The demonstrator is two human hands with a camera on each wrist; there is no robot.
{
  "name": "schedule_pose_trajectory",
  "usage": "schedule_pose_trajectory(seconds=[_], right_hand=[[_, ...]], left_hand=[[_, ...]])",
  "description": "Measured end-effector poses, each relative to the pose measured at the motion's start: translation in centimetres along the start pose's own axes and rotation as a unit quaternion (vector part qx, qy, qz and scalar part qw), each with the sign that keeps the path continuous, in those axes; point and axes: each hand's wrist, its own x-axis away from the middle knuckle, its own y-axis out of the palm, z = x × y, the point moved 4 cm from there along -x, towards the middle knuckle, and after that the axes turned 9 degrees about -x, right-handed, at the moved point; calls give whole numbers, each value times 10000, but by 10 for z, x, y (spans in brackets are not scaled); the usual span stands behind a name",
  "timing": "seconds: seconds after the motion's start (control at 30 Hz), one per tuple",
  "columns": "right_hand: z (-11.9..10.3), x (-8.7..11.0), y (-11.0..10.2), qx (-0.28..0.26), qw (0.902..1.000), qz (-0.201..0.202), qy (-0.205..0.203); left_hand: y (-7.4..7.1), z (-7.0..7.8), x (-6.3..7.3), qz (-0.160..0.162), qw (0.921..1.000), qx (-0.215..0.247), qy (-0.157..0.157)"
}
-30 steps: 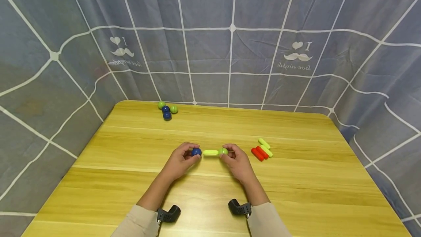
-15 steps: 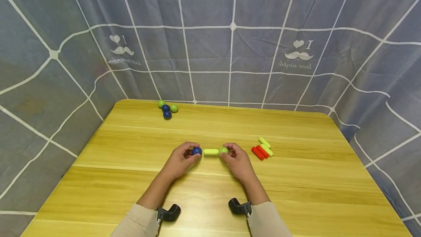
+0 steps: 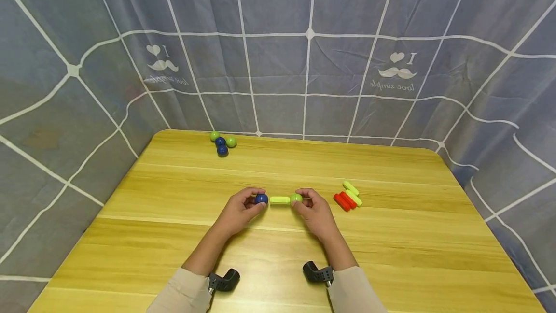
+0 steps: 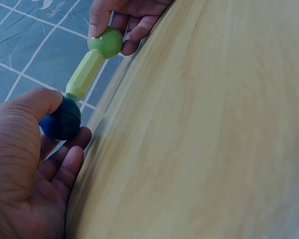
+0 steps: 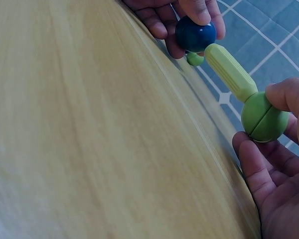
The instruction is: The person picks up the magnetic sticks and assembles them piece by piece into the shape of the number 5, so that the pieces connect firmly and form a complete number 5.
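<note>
Between thumb and fingers my left hand (image 3: 238, 211) pinches a dark blue ball (image 3: 261, 198). My right hand (image 3: 316, 212) pinches a green ball (image 3: 296, 198), and a ribbed yellow-green rod (image 3: 280, 200) sticks out from that ball toward the left. In the right wrist view, the rod (image 5: 230, 72) meets the green ball (image 5: 264, 117) at one end, while its free end lies close to the blue ball (image 5: 195, 35). The head view leaves a narrow gap between rod and blue ball; whether they touch is hard to tell in the left wrist view.
At the table's (image 3: 278, 255) back left sit two green balls (image 3: 231, 142) and two blue balls (image 3: 222, 150). Right of my right hand lie red rods (image 3: 341, 202) and yellow-green rods (image 3: 351, 188). A grey gridded cloth (image 3: 278, 62) hangs behind the table.
Both hands keep the same hold on the balls and rod. The whole head view has shifted very slightly; no object has visibly moved on the table.
</note>
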Motion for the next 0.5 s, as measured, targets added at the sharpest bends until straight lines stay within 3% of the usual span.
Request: schedule_pose_trajectory(seconds=[0.5], right_hand=[[0, 0, 1, 1, 10000, 18, 49]], left_hand=[[2, 0, 0, -74, 9999, 96, -73]])
